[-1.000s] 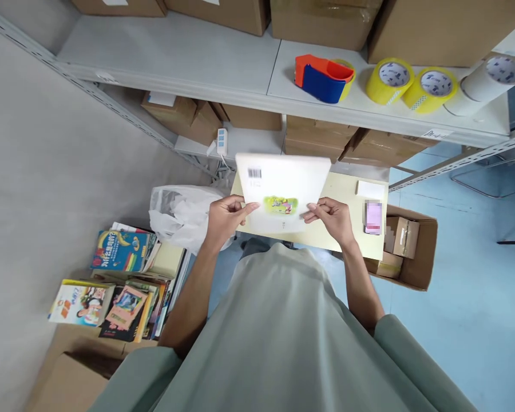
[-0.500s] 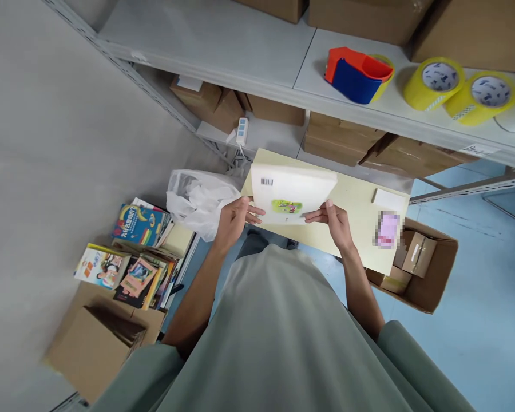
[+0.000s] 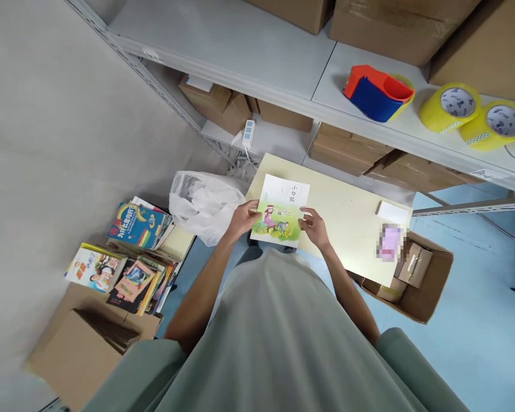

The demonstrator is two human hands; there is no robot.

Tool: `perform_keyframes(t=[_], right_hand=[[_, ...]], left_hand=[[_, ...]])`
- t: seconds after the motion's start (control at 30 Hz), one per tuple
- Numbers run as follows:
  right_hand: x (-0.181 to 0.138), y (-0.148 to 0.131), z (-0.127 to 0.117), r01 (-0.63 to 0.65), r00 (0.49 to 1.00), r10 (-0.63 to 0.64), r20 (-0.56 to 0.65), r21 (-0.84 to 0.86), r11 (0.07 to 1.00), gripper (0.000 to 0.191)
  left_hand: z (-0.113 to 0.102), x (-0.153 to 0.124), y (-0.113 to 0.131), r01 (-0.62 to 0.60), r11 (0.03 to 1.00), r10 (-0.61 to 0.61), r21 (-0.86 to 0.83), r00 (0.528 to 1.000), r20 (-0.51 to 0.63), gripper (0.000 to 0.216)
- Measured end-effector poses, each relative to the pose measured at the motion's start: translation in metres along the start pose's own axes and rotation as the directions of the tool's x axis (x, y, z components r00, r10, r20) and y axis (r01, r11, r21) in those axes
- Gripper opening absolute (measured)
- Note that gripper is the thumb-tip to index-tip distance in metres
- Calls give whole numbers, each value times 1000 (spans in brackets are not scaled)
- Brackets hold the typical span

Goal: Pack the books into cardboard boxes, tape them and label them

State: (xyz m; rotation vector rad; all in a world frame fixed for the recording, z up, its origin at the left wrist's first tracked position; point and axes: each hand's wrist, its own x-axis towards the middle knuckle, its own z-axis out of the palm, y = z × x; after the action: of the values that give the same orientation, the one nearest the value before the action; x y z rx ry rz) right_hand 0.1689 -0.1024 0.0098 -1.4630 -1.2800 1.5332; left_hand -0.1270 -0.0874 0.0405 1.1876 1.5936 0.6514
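A picture book (image 3: 280, 212) shows its cover, with a figure in pink and a grey animal on green grass below black characters. It is over the left part of the pale yellow table (image 3: 339, 223), its lower edge reaching past the table's near edge. My left hand (image 3: 242, 221) grips the book's left edge, thumb on the cover. At the opposite edge my right hand (image 3: 315, 226) holds the book with curled fingers. Whether the book rests on the table or is just above it, I cannot tell.
Left of the table are a white plastic bag (image 3: 208, 203), stacked books (image 3: 139, 224) and an open carton (image 3: 81, 355). A white box (image 3: 392, 212) and a blurred pink item lie at the table's right end. Tape rolls (image 3: 450, 109) and a tape dispenser (image 3: 375, 94) sit on the shelf (image 3: 223, 51).
The book has been turned over: its white back with a barcode faced me before, and now the illustrated cover does. My right hand has moved left and the view has shifted slightly.
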Motion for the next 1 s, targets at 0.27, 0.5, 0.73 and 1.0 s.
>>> perform_keyframes(t=[0.27, 0.5, 0.73, 1.0], right_hand=[[64, 7, 26, -35, 991, 25, -130, -69, 997, 55], [83, 2, 53, -108, 978, 54, -204, -264, 958, 45], [47, 12, 104, -183, 978, 142, -155, -295, 938, 29], [37, 4, 171, -215, 975, 187, -119, -286, 934, 21]], left_hand=[[-18, 71, -12, -51, 990, 49, 128, 999, 13, 75], [-41, 88, -42, -162, 968, 165, 190, 986, -3, 76], [-115, 30, -125, -78, 903, 107, 423, 993, -45, 59], [-195, 8, -185, 38, 802, -79, 596, 996, 43, 55]])
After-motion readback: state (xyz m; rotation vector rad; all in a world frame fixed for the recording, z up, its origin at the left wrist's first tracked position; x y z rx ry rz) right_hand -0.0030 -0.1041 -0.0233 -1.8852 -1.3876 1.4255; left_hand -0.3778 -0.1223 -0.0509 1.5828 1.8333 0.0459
